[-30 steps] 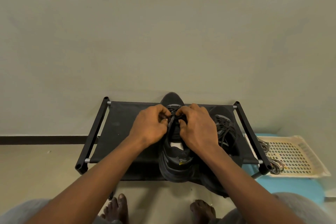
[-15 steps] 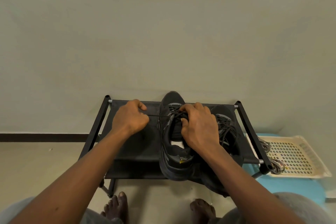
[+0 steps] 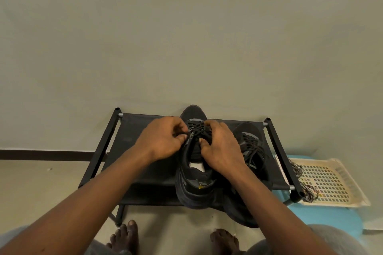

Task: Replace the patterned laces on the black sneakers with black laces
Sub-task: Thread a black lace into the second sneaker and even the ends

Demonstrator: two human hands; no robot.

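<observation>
Two black sneakers stand on a low black shoe rack (image 3: 132, 130). The middle sneaker (image 3: 193, 184) has a black lace (image 3: 195, 128) threaded through its upper eyelets. My left hand (image 3: 163, 141) sits at its left side with thumb and fingers pinching the lace end. My right hand (image 3: 219, 147) lies over the tongue and right side, fingers curled on the lacing. The second sneaker (image 3: 251, 147), laced in black, stands to the right, partly behind my right arm. The patterned black-and-white laces (image 3: 298, 172) hang over the rack's right end.
A cream perforated plastic tray (image 3: 329, 182) rests on a light blue stool (image 3: 323, 215) at the right. A plain wall rises right behind the rack. My bare feet (image 3: 124, 236) are on the floor in front of it.
My left hand, which had pulled the lace out to the left half a second ago, has come back to the sneaker's left eyelets. The right hand stayed on the sneaker.
</observation>
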